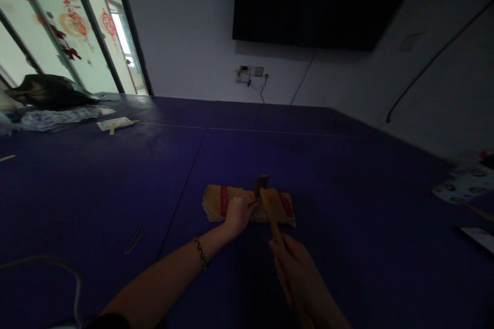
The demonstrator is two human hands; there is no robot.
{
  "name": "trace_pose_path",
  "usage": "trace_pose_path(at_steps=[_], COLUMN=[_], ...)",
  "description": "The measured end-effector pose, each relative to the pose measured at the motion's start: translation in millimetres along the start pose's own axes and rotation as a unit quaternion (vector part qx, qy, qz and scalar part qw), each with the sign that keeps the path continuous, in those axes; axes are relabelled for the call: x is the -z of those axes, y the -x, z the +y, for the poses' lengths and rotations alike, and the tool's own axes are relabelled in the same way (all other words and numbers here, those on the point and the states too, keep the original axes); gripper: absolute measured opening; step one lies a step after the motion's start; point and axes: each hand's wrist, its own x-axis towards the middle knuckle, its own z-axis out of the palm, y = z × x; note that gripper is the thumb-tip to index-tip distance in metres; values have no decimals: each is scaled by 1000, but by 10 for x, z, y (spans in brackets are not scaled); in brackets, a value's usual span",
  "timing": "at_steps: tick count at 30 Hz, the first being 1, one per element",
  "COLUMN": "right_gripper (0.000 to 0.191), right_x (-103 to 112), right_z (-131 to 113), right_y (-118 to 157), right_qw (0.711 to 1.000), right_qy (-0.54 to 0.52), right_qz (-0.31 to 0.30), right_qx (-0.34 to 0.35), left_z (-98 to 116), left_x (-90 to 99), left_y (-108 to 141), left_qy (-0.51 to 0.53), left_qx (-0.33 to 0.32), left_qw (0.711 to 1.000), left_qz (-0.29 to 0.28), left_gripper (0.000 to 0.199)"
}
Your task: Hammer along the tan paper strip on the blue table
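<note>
My right hand (295,267) is wrapped round the wooden handle of a hammer (270,211), whose dark metal head is over the middle of a flattened tan package (215,200) with red bands. On that package rests my left hand (239,213), close to the hammer head. Its fingers are pinched together, and what lies between them is too dim and small to make out. Left of my forearm, a few thin dark nail-like rods (135,241) lie side by side on the blue surface.
The wide blue surface (154,180) has seams across it. A dark bag (54,91) and patterned cloth (57,117) sit at the far left. A pale cable (50,259) curves at the lower left. At the right edge are a patterned item (465,185) and a flat device (480,239).
</note>
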Motion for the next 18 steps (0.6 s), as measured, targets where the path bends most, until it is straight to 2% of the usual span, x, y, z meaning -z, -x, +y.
trace_pose_path(at_steps=[3,8,12,18], right_gripper=[29,30,30,30], right_x=[-8,-17,-29,-55], right_z=[7,18,-4,22], right_y=[7,7,23,11], right_qw=[1000,1000,999,1000], right_qy=[2,18,-2,-4], right_qz=[12,26,20,8], right_qx=[22,-1,25,-3], left_z=[1,15,22,16], left_x=[2,15,27,22], left_y=[-3,6,6,0], left_qy=[11,-2,-1,-22], left_qx=[-18,9,-16,14], left_qw=[1000,1000,1000,1000], left_qz=[3,0,-5,-6], left_gripper=[23,24,23,25])
